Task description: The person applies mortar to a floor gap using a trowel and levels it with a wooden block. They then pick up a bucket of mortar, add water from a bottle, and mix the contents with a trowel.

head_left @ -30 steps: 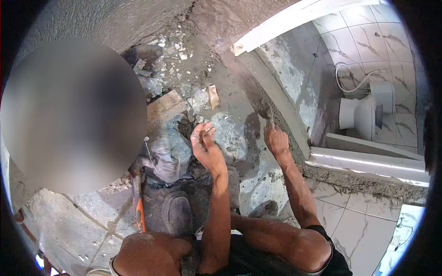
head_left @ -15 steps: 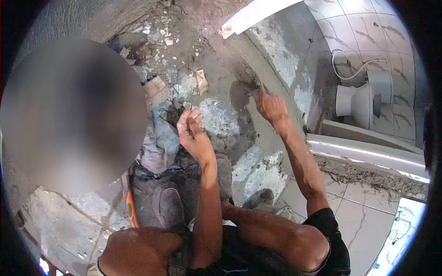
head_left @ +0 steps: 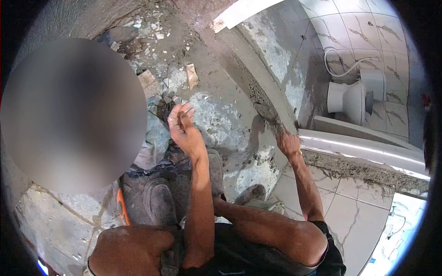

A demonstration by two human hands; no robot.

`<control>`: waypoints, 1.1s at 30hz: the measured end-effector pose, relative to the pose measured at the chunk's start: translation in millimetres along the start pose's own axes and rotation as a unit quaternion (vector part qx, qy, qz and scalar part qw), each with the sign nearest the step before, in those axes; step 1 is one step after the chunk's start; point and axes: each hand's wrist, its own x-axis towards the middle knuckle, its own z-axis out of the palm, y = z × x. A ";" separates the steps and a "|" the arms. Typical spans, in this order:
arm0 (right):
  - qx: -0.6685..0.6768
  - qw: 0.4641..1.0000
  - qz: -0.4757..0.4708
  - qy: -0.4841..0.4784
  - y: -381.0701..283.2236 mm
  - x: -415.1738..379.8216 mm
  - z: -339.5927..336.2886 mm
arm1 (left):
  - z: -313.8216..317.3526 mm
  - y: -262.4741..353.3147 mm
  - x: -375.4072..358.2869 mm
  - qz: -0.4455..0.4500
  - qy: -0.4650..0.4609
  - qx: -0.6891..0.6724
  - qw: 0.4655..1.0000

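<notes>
My right hand (head_left: pixel 289 144) is closed round the handle of a mortar-coated trowel (head_left: pixel 265 111). The blade lies against the edge of a wet cement ledge (head_left: pixel 258 73), close to the end of a white sill. Much of the handle is hidden by my fingers. My left hand (head_left: pixel 184 126) is raised over the floor with its fingers apart and loosely bent, holding nothing. Below it are a grey-blue cloth or bag (head_left: pixel 155 135) and small broken lumps.
A broken tile piece (head_left: pixel 191 76) and scattered rubble lie on the rough floor. On the right are a white toilet (head_left: pixel 352 101), a white sill (head_left: pixel 359 149) and floor tiles (head_left: pixel 361 216). An orange-handled tool (head_left: pixel 121 206) lies near my feet. A blurred disc covers the left side.
My right hand has drawn the trowel down along the ledge toward the white sill. Behind it, a rough strip of mortar shows. My left hand stays nearly in place, still apart from everything.
</notes>
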 end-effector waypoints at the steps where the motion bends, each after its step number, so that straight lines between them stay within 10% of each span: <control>1: -0.001 1.000 -0.003 0.002 2.6 -3.2 0.9 | 0.0 0.2 1.4 -0.002 0.001 -0.004 1.000; 33: 0.052 0.995 0.063 0.055 7.9 -15.8 58.3 | 0.2 -7.5 -1.3 -0.004 -0.016 0.053 0.998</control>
